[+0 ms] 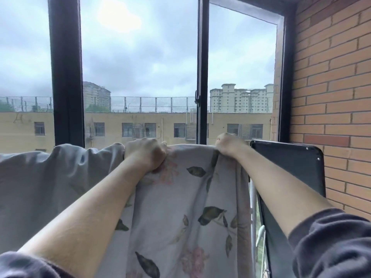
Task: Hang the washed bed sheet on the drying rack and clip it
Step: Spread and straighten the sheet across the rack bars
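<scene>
My left hand (145,153) and right hand (228,144) each clutch the sheet (176,197) at its top fold, mid-frame, draped over the rack (253,207). No clips show; if I let go, uneven wet weight could drag it off.

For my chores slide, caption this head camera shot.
Left hand and right hand grip the top edge of a floral bed sheet before a window.

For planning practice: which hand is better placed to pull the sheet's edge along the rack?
Probably right: the right hand grips the bed sheet at its end; the left hand grips mid-sheet.
</scene>
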### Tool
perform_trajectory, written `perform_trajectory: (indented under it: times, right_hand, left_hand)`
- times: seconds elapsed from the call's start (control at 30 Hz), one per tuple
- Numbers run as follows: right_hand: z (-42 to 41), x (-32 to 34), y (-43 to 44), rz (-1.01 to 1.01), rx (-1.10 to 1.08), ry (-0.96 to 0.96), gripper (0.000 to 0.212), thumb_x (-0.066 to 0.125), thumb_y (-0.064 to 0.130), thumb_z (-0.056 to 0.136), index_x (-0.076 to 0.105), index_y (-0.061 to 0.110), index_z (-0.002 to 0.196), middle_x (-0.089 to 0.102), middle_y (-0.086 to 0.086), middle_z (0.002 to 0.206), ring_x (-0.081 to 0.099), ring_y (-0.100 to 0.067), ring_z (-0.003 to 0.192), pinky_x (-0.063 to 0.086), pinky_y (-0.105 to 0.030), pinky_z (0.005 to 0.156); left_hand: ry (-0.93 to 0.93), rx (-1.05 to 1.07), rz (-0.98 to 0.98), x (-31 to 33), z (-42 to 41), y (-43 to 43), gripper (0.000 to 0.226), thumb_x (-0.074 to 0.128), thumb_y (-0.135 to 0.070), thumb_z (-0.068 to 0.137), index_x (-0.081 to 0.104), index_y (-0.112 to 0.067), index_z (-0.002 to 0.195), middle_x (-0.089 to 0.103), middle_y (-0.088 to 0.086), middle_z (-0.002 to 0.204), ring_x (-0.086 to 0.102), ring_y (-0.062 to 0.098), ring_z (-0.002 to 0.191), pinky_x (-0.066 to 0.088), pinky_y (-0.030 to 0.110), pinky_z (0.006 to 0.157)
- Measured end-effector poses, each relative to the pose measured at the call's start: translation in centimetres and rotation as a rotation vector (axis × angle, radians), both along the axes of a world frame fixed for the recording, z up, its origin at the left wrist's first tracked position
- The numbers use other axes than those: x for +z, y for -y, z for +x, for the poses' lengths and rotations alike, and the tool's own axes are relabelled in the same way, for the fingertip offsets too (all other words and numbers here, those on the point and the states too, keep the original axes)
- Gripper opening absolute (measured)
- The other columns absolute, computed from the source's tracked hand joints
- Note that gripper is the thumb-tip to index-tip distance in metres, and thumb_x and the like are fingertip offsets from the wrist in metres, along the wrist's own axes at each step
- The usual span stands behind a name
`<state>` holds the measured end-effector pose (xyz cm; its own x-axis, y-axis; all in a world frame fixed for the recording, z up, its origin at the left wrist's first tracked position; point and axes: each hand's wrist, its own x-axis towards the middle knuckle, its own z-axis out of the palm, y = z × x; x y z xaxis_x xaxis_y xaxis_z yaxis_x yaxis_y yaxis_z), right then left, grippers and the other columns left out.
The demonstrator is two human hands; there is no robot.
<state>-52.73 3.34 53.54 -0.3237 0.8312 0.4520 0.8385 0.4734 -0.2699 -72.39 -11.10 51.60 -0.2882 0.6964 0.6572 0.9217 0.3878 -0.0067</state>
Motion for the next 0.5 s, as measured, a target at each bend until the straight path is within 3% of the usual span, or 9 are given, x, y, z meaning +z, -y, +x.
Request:
perform_trajectory:
  times: [0.07,0.13,0.2,0.27,0.33,0.4,0.5]
  right_hand:
    - [0.2,0.1,0.6,-0.028,0.008,0.099,0.035,0.033,0.034,0.091,0.059,0.019,0.107,0.057,-0.009,0.127,0.052,-0.027,0.111,0.04,-0.041,0.095]
    - [-0.1,-0.2,1.7,0.052,0.016,0.165,0.043,0.027,0.039,0.094,0.058,0.019,0.118,0.054,-0.008,0.131,0.048,-0.027,0.12,0.029,-0.049,0.104]
    - [-1.7,-0.7,3.6,0.146,0.122,0.156,0.04,0.025,0.036,0.095,0.062,0.021,0.096,0.059,-0.01,0.115,0.052,-0.026,0.109,0.028,-0.051,0.105]
    - [-3.7,-1.5,5.7,0.183,0.23,0.108,0.041,0.024,0.035,0.096,0.055,0.021,0.073,0.061,-0.009,0.094,0.056,-0.024,0.089,0.041,-0.04,0.087]
    - [-5.0,-2.5,6.3,0.272,0.211,0.039,0.048,0.023,0.038,0.096,0.062,0.014,0.08,0.066,-0.012,0.096,0.055,-0.024,0.081,0.038,-0.035,0.074]
    - [-5.0,-3.2,6.2,0.383,0.14,-0.006,0.052,0.024,0.04,0.096,0.068,0.013,0.091,0.068,-0.01,0.101,0.059,-0.027,0.087,0.037,-0.038,0.079]
    - [-4.8,-3.5,5.7,0.403,0.112,-0.019,0.049,0.025,0.04,0.096,0.068,0.016,0.088,0.069,-0.011,0.104,0.06,-0.032,0.098,0.038,-0.042,0.092]
  left_hand:
    - [-0.023,0.018,-0.023,0.0,0.0,0.3,0.054,0.022,-0.047,0.098,0.065,-0.014,0.098,0.066,0.009,0.104,0.06,0.026,0.091,0.04,0.034,0.073]
    - [-0.039,0.003,-0.031,-0.1,0.2,0.6,0.054,0.021,-0.048,0.098,0.062,-0.014,0.089,0.065,0.008,0.097,0.059,0.025,0.085,0.042,0.034,0.073]
    - [-0.024,-0.054,-0.011,0.0,0.6,1.0,0.049,0.022,-0.046,0.099,0.057,-0.015,0.085,0.063,0.007,0.09,0.059,0.025,0.082,0.044,0.034,0.074]
    - [0.034,-0.187,0.037,-0.1,0.8,1.5,0.035,0.029,-0.04,0.099,0.051,-0.017,0.084,0.06,0.006,0.084,0.058,0.026,0.078,0.047,0.035,0.072]
    - [0.078,-0.294,0.091,0.1,0.5,2.8,0.025,0.035,-0.032,0.099,0.046,-0.019,0.081,0.058,0.004,0.076,0.057,0.023,0.068,0.049,0.036,0.067]
    - [-0.05,-0.261,0.178,0.4,-1.0,5.2,0.022,0.04,-0.03,0.098,0.05,-0.02,0.081,0.059,-0.001,0.074,0.053,0.019,0.062,0.045,0.032,0.064]
    - [-0.285,-0.087,0.302,0.4,-5.4,9.7,0.029,0.04,-0.033,0.097,0.058,-0.019,0.079,0.066,0.005,0.074,0.054,0.023,0.062,0.037,0.033,0.069]
